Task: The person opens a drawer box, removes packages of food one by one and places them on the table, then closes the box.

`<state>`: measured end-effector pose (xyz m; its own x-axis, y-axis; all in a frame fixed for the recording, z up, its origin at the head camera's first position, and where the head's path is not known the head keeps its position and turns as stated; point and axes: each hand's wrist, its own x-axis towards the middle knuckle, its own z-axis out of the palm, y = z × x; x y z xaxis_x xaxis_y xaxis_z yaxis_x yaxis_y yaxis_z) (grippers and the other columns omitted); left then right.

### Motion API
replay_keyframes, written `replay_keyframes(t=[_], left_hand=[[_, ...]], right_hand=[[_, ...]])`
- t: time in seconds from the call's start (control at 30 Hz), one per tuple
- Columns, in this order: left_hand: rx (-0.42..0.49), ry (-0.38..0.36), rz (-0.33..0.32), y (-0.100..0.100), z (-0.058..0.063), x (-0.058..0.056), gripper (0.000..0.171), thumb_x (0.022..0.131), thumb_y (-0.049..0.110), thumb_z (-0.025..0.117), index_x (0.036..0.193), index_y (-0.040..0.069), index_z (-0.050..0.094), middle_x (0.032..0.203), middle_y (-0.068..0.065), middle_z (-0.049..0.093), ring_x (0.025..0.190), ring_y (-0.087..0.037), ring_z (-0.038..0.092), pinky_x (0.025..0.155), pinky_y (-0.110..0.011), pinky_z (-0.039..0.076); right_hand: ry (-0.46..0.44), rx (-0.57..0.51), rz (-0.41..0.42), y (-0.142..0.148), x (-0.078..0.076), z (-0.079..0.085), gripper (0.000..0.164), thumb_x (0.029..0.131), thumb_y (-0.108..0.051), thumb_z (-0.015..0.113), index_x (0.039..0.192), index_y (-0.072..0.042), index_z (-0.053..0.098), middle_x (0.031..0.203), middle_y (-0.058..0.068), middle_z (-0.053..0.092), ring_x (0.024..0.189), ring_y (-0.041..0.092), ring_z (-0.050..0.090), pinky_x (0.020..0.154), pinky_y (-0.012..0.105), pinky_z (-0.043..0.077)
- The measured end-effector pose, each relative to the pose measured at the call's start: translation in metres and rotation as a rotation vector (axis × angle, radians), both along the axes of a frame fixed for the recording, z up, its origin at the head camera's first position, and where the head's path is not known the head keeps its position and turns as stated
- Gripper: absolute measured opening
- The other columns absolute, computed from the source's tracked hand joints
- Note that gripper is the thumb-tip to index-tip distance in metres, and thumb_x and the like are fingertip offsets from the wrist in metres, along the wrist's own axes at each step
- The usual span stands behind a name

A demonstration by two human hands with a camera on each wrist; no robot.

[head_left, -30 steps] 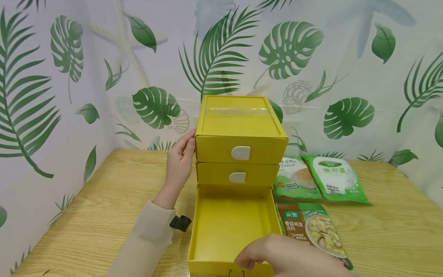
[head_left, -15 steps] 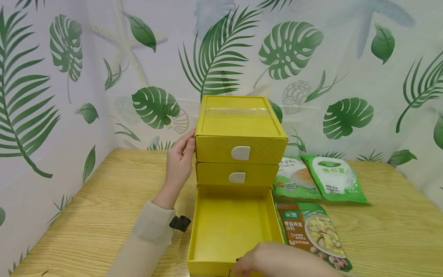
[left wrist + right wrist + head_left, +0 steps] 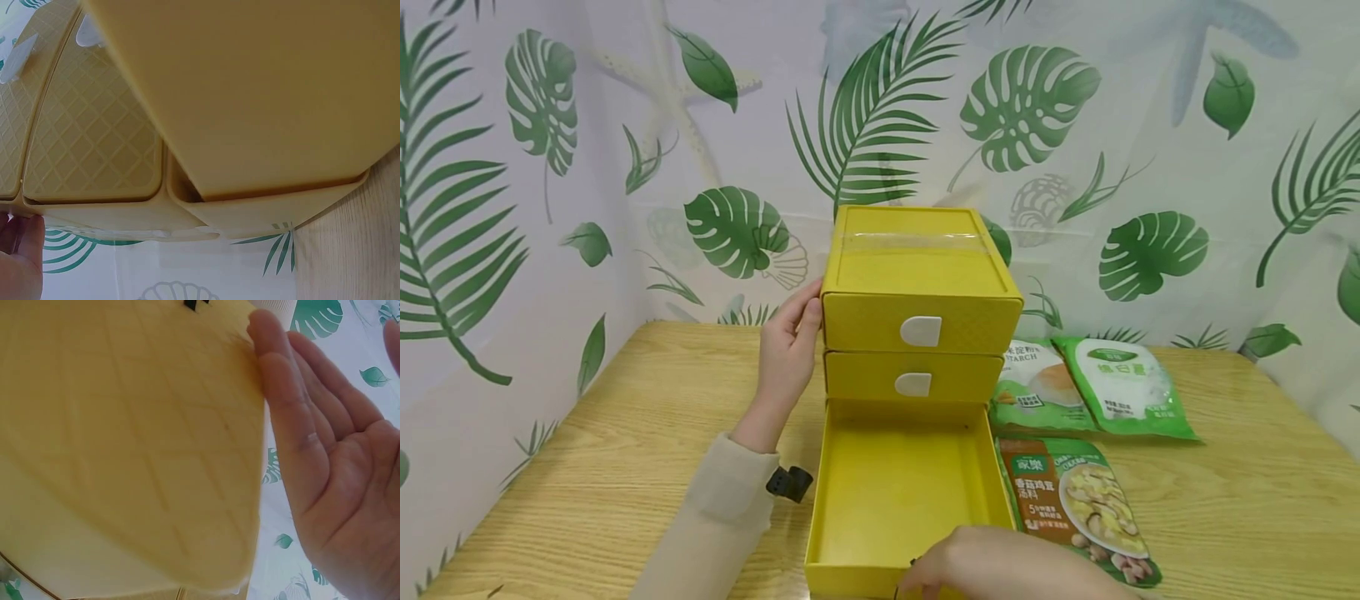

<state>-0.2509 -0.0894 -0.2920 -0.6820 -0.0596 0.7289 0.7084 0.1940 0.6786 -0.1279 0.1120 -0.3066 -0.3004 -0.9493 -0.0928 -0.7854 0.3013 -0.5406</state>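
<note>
A yellow drawer cabinet [image 3: 917, 267] stands on the table, its upper two drawers closed, each with a white tab. Below them the bottom drawer [image 3: 910, 500] is pulled out, with nothing lying in it. My left hand [image 3: 788, 346] touches the cabinet's left side beside the top drawer; its fingertips [image 3: 31, 228] lie against that side in the left wrist view. At the drawer's front edge is my right hand [image 3: 992, 562]. The right wrist view shows its nearly straight fingers [image 3: 287, 412] against the edge of the drawer's patterned front [image 3: 144, 425], thumb apart.
Two green-and-white packets, a starch bag [image 3: 1041, 387] and another bag [image 3: 1127, 387], lie right of the cabinet. Nearer the front, a brown-and-green soup packet [image 3: 1082, 508] lies close to the drawer's right wall. A leaf-print cloth [image 3: 887, 108] hangs behind the wooden table [image 3: 625, 467].
My right hand has moved slightly down and left, over the bottom drawer's front, uncovering more of the soup packet. The drawer and my left hand have stayed in place.
</note>
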Motion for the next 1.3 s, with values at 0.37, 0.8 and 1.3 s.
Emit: replay_keyframes(t=[0.37, 0.8, 1.3], left_hand=[[0.007, 0.005, 0.001, -0.0004, -0.0021, -0.0023, 0.029, 0.083, 0.009, 0.038, 0.109, -0.003, 0.046, 0.109, -0.012, 0.046, 0.1, -0.011, 0.04, 0.077, -0.023, 0.038], [0.013, 0.0, -0.013, -0.0001, -0.0016, -0.0015, 0.03, 0.084, 0.01, 0.038, 0.109, -0.003, 0.045, 0.11, -0.011, 0.045, 0.101, -0.012, 0.039, 0.078, -0.022, 0.037], [0.012, -0.009, -0.009, 0.0, 0.0, 0.0006, 0.029, 0.084, 0.009, 0.038, 0.109, -0.003, 0.045, 0.11, -0.012, 0.045, 0.099, -0.012, 0.041, 0.075, -0.024, 0.039]], right_hand=[[-0.016, -0.002, -0.045, -0.0009, -0.0006, -0.0005, 0.024, 0.077, -0.039, 0.043, 0.089, -0.02, 0.053, 0.076, -0.019, 0.048, 0.059, -0.009, 0.041, 0.053, 0.006, 0.036], [-0.034, 0.066, -0.203, -0.001, -0.0038, -0.0011, 0.028, 0.078, -0.03, 0.046, 0.097, -0.012, 0.056, 0.087, -0.012, 0.054, 0.075, -0.002, 0.048, 0.06, 0.016, 0.041], [-0.062, 0.063, -0.286, -0.0015, -0.0078, -0.0029, 0.032, 0.077, -0.035, 0.046, 0.098, -0.014, 0.056, 0.091, -0.009, 0.054, 0.078, 0.0, 0.048, 0.062, 0.019, 0.042]])
